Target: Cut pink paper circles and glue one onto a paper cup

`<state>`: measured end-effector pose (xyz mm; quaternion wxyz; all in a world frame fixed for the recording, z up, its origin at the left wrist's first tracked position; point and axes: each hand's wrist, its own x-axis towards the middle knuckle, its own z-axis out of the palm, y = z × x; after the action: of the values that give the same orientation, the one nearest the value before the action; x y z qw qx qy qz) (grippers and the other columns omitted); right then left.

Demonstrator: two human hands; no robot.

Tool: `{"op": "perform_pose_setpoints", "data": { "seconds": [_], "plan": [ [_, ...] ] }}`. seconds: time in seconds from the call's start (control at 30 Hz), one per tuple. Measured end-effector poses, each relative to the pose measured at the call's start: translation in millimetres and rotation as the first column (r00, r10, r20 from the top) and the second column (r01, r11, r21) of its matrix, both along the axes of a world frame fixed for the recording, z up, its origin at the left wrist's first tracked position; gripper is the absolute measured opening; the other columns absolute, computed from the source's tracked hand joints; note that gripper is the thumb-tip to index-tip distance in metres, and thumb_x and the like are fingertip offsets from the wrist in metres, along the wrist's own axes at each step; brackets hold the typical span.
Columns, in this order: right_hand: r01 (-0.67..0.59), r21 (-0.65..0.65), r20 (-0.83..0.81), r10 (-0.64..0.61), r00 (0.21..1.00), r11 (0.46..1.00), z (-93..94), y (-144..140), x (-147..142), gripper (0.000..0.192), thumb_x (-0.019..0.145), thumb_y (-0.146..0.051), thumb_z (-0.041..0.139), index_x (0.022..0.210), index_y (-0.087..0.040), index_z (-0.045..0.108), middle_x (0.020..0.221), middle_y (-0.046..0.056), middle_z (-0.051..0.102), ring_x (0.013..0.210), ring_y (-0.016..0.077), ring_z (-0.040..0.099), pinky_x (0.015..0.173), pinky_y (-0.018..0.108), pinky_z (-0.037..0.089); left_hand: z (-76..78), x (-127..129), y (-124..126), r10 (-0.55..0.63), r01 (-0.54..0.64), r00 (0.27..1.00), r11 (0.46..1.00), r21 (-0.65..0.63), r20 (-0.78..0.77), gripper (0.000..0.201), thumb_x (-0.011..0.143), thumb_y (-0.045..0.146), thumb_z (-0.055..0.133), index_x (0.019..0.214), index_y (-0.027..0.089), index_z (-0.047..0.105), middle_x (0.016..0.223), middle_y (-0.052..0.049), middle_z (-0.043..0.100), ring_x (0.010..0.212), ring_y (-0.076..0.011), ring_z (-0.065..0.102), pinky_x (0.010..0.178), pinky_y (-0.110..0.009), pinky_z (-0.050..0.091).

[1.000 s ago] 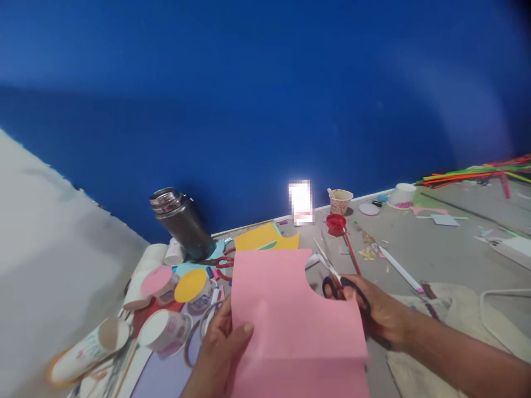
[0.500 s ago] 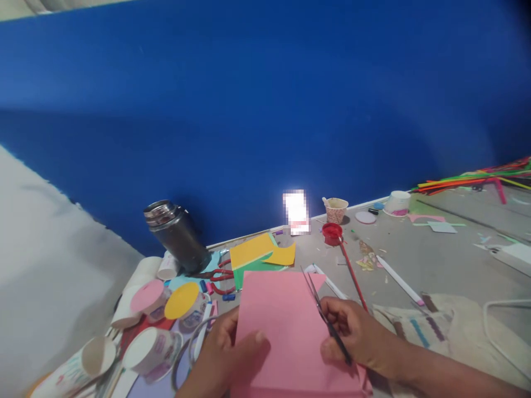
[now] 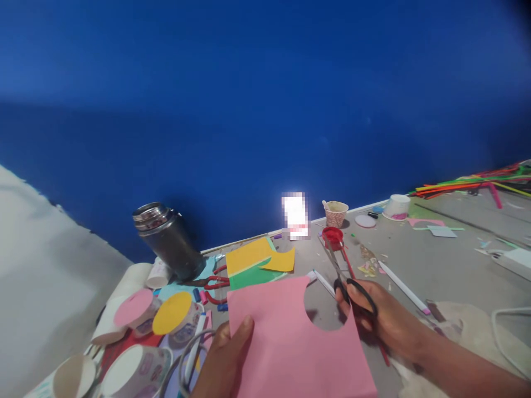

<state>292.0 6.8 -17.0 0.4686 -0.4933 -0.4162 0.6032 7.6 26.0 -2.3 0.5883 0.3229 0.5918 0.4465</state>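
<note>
My left hand (image 3: 227,354) grips a pink sheet of paper (image 3: 290,342) at its left edge, thumb on top and fingers underneath. A large rounded notch is cut out of the sheet's upper right corner, and the grey table shows through it. My right hand (image 3: 379,312) holds black-handled scissors (image 3: 338,271) just beside the notch, with the blades pointing up and away from me. Beyond the sheet lie yellow paper (image 3: 249,257) and green paper (image 3: 249,280).
At left stand a dark flask (image 3: 172,243), a pink-topped cup (image 3: 136,309) and a yellow-topped cup (image 3: 174,315). A small patterned cup (image 3: 336,214) and an open red container (image 3: 332,237) sit near the blue wall (image 3: 265,110). A white pen (image 3: 402,286) lies at right.
The scissors have moved from over the sheet to its upper right, and my right hand is off the paper. The sheet has shifted, and its rounded notch now shows.
</note>
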Motion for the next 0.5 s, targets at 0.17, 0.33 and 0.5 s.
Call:
{"op": "perform_pose_setpoints", "data": {
  "seconds": [0.17,0.33,0.5],
  "plan": [
    [-0.135,-0.059,-0.031,0.134,0.991,0.989,4.2,-6,-7,0.063,0.072,-0.08,0.067,0.079,-0.017,0.06,0.062,-0.004,0.048,0.046,0.0059,0.028,0.042,0.022,0.019,1.4,0,-3,-0.134,0.13,0.988,0.99,0.056,0.073,0.053,0.064,0.052,0.087,0.098,0.014,0.077,0.086,-0.014,0.08,0.09,-0.0355,0.076,0.075,-0.039,0.061],
    [0.027,0.124,0.145,-0.045,0.988,0.992,25.1,-17,13,0.063,0.07,-0.082,0.068,0.081,-0.02,0.063,0.064,0.001,0.052,0.057,0.0136,0.042,0.048,0.026,0.032,6.4,-3,-2,-0.181,0.179,0.983,0.982,0.065,0.024,0.048,0.07,0.052,0.084,0.096,0.012,0.078,0.078,-0.012,0.079,0.078,-0.0304,0.076,0.071,-0.034,0.061],
    [-0.063,0.094,0.228,0.04,0.973,0.994,29.3,-31,28,0.068,0.06,-0.088,0.068,0.079,-0.023,0.065,0.062,0.0,0.053,0.051,0.0139,0.04,0.045,0.028,0.031,1.6,-5,3,-0.203,0.198,0.977,0.978,0.068,0.068,0.052,0.074,0.054,0.081,0.103,0.011,0.077,0.082,-0.013,0.079,0.077,-0.0287,0.076,0.07,-0.034,0.06]
  ]
}}
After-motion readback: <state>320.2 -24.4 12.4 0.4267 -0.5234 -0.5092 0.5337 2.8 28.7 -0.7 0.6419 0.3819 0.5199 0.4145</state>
